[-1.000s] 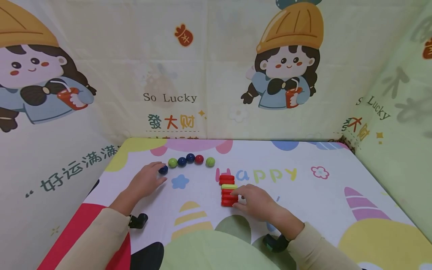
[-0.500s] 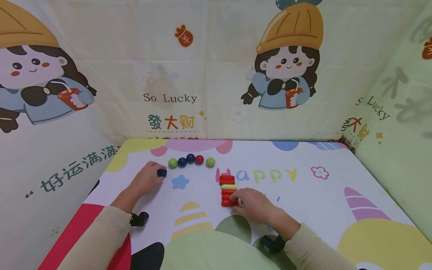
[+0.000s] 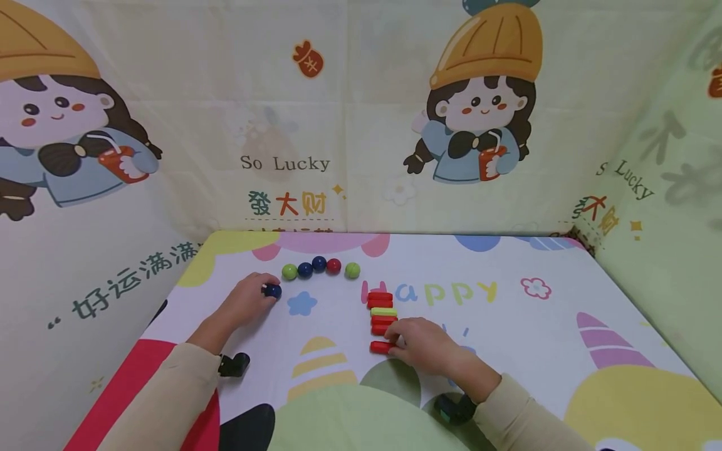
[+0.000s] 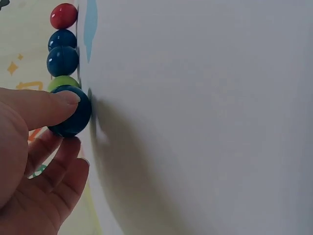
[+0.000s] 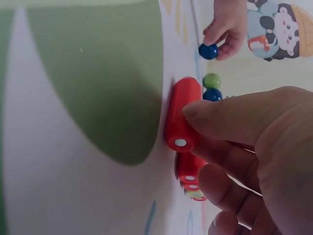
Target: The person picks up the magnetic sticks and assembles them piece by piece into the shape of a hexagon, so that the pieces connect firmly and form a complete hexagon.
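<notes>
My left hand [image 3: 244,305] pinches a dark blue ball [image 3: 273,291] between thumb and fingers, as the left wrist view also shows. Beyond it lies a curved line of balls: a green ball [image 3: 289,272], two dark blue ones, a red ball [image 3: 334,266] and, slightly apart, another green ball [image 3: 352,270]. With thumb and fingers, my right hand [image 3: 430,347] grips one end of a red rod [image 3: 380,347]. A pale, metallic-looking disc shows on that rod's end in the right wrist view. Behind it, other red rods and one yellow-green rod [image 3: 383,312] lie side by side in a column.
The tabletop cover [image 3: 507,332] is white with coloured printed shapes and letters. A printed cloth wall [image 3: 361,125] rises behind the table's far edge, and more cloth stands at both sides. Each wrist wears a small black camera.
The left hand has closed on the blue ball and drawn it slightly toward me. The right hand has pulled the nearest red rod toward me, opening a gap from the column.
</notes>
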Demonstrator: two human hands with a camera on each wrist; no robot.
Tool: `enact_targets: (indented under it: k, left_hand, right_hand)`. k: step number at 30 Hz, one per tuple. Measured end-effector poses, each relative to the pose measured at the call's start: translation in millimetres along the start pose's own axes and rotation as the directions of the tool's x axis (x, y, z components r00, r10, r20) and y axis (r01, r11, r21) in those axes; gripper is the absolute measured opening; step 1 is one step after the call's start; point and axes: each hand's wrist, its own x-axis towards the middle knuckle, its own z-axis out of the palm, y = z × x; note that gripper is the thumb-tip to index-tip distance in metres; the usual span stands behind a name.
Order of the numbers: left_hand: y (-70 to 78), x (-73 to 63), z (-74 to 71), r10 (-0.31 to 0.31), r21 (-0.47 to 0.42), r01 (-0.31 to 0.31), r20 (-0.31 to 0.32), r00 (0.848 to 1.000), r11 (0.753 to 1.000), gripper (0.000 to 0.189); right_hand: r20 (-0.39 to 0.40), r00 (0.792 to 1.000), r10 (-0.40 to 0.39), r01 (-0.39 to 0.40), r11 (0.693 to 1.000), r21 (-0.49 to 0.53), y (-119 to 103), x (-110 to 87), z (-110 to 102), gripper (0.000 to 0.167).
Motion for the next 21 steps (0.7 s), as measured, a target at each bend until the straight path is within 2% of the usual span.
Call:
enact_targets:
  k: [8, 14, 21]
  left_hand:
    - [0.9, -3.7, 3.5, -0.013, -0.049, 0.017, 0.093, 0.996, 0.999, 0.042]
    - [14.2, -12.7, 7.5, -0.002, -0.059, 0.011, 0.153, 0.988, 0.998, 0.040]
    - [30.3, -24.4, 14.0, 0.045, -0.060, -0.034, 0.183, 0.982, 0.998, 0.037]
  right_hand:
    - [0.023, 0.999, -0.040, 0.042, 0.995, -0.090, -5, 4.9, 9, 0.028]
    - [0.016, 0.998, -0.056, 0.058, 0.986, -0.156, -17, 14.6, 16, 0.026]
    - [-0.013, 0.999, -0.045, 0.042, 0.984, -0.175, -33, 30.2, 21, 0.026]
